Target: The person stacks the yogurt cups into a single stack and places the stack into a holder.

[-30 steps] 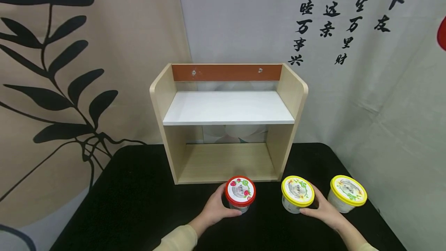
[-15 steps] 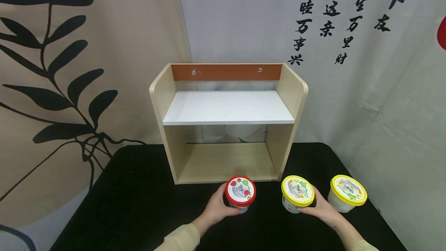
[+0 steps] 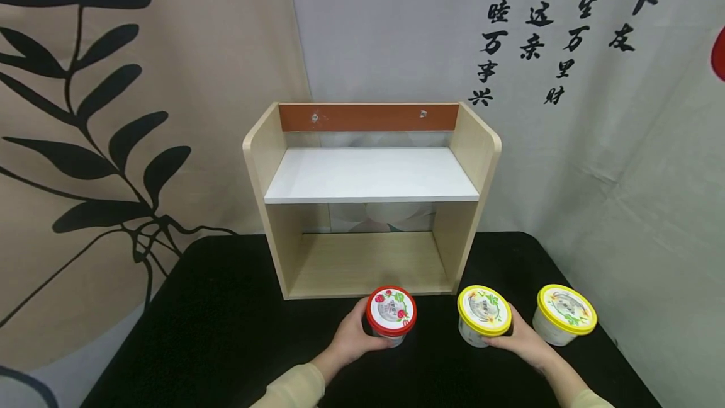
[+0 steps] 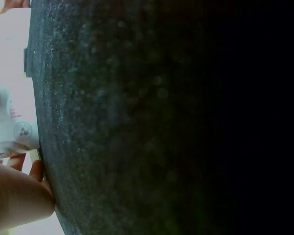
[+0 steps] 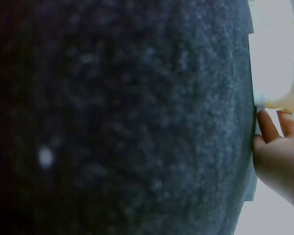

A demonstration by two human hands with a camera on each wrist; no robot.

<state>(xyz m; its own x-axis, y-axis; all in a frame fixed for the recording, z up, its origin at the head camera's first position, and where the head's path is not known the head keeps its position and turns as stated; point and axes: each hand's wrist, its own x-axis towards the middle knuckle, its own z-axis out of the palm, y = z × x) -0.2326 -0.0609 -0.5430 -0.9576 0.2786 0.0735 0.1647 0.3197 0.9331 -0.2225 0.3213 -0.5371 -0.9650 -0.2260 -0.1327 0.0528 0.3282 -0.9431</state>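
A small tub with a red lid point(image 3: 391, 310) stands upright on the black table, just in front of the shelf. My left hand point(image 3: 348, 340) grips it from the left, thumb at the near side and fingers behind. To the right, my right hand point(image 3: 525, 337) holds a yellow-lidded tub point(image 3: 484, 311) from its right side, thumb in front. The left wrist view shows the pale tub wall point(image 4: 14, 115) against the dark tabletop. Overexposed in the right wrist view is the other tub point(image 5: 274, 68), with curled fingers beside it. Fingers behind both tubs are partly hidden.
A second yellow-lidded tub point(image 3: 566, 310) stands close to the right of my right hand. A two-level wooden shelf unit point(image 3: 370, 203) with a white upper board stands at the table's back. The black table point(image 3: 226, 332) extends leftward, with printed cloth walls behind.
My left forearm has shifted slightly right, and the left thumb lies a little further along the red-lidded tub. Both tubs in my hands have stayed in place.
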